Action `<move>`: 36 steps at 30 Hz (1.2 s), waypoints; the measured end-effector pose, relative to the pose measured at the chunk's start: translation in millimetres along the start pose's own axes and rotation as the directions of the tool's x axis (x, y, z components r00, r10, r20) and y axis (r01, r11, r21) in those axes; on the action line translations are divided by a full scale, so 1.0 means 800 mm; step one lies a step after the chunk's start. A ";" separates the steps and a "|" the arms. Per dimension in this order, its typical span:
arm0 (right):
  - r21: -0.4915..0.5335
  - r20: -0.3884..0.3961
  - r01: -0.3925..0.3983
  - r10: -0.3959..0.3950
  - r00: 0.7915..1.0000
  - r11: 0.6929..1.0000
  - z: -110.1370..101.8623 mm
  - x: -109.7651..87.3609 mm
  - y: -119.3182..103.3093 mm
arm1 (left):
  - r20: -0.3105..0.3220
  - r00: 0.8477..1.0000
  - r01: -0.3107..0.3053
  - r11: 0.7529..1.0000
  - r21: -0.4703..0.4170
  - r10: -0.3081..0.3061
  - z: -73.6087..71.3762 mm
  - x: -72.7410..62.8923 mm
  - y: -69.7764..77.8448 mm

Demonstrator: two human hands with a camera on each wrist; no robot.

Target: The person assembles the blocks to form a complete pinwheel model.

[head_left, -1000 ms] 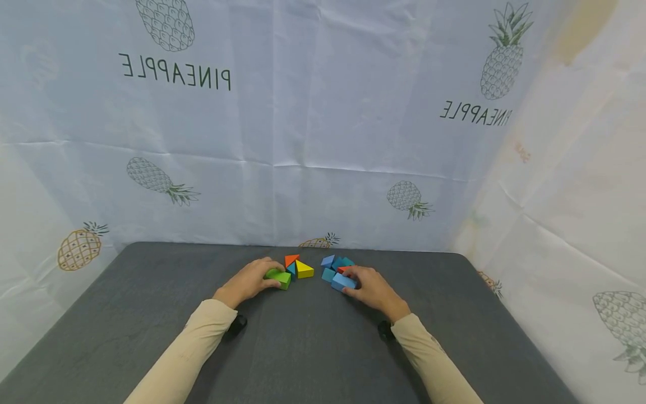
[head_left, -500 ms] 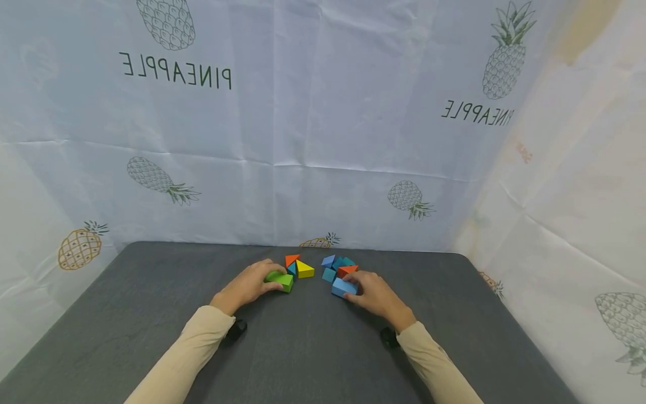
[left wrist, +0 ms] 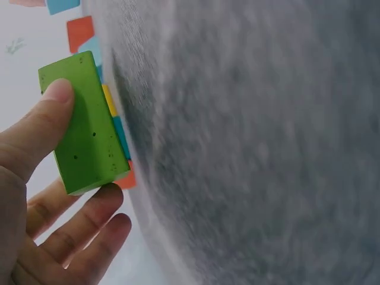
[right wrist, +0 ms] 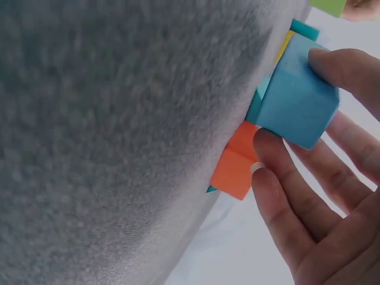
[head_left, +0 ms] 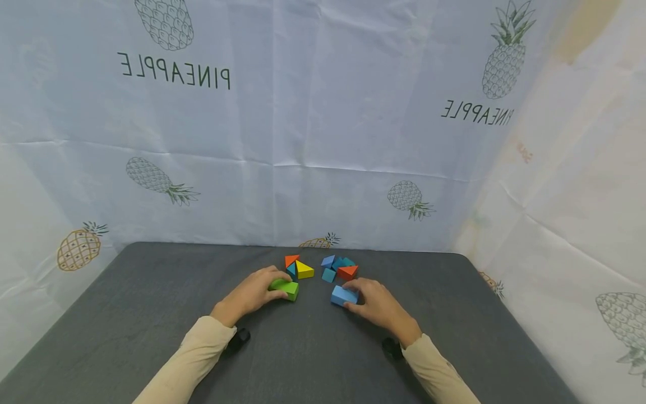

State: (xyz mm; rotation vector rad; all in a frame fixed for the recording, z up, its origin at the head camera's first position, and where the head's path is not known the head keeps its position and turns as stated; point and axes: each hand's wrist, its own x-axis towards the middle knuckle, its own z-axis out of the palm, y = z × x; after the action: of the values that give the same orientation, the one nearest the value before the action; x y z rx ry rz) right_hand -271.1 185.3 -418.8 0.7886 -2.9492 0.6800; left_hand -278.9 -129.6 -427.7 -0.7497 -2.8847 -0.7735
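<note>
On the dark grey table my left hand grips a green block, thumb on one side and fingers on the other. My right hand pinches a light blue block between thumb and fingers. Both blocks sit a little nearer me than the cluster behind them: an orange triangle, a yellow triangle, a red-orange triangle and blue and teal pieces.
A pineapple-print cloth hangs behind the table and along the right side. The table's far edge runs just behind the blocks. Bare grey tabletop stretches to the left and right of my arms.
Both hands have drawn back toward me, each bringing its block: the green block has left the orange and yellow triangles, and the light blue block has left the blue cluster.
</note>
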 end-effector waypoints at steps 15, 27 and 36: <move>-0.037 -0.052 -0.049 0.047 0.998 0.998 0.000 -0.023 -0.021 | 0.027 0.998 -0.050 0.998 -0.048 0.051 0.004 -0.002 0.018; -0.023 -0.058 -0.096 0.094 0.994 0.995 0.000 -0.040 -0.036 | 0.027 0.995 -0.094 0.994 -0.061 0.096 0.011 -0.004 0.034; -0.024 -0.045 -0.103 0.102 0.994 0.994 0.002 -0.054 -0.051 | 0.067 0.991 -0.111 0.992 -0.064 0.115 0.015 -0.008 0.044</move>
State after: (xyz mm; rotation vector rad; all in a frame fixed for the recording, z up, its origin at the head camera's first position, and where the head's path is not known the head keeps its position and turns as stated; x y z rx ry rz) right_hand -213.7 173.5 -409.5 0.6150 -2.9693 0.6534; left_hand -256.0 -100.1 -423.5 -0.9571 -2.8609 -0.8393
